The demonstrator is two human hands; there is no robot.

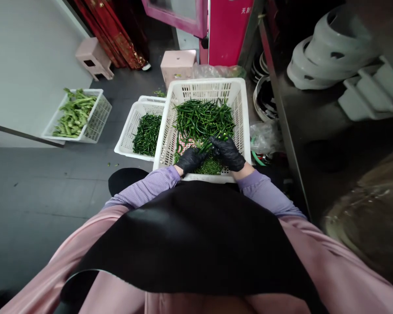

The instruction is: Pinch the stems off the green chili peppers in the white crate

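Note:
A large white basket point(243, 100) holds a heap of long green peppers point(205, 117), with a pile of short green stems point(209, 166) at its near end. Over that near end, my left hand point(191, 160), in a black glove, is closed around some green peppers that point up to the right. Beside it my right hand point(227, 152), also black-gloved, has its fingers closed on the peppers' other end. Green tips stick out above the right fingers. The two hands are slightly apart, with the peppers between them.
Left of the large basket stands a smaller white basket point(125, 134) of dark green peppers point(147, 135). Farther left, another white basket point(97, 114) holds pale green vegetables. A pink stool point(178, 65) is behind. A metal shelf with white containers point(334, 52) runs along the right.

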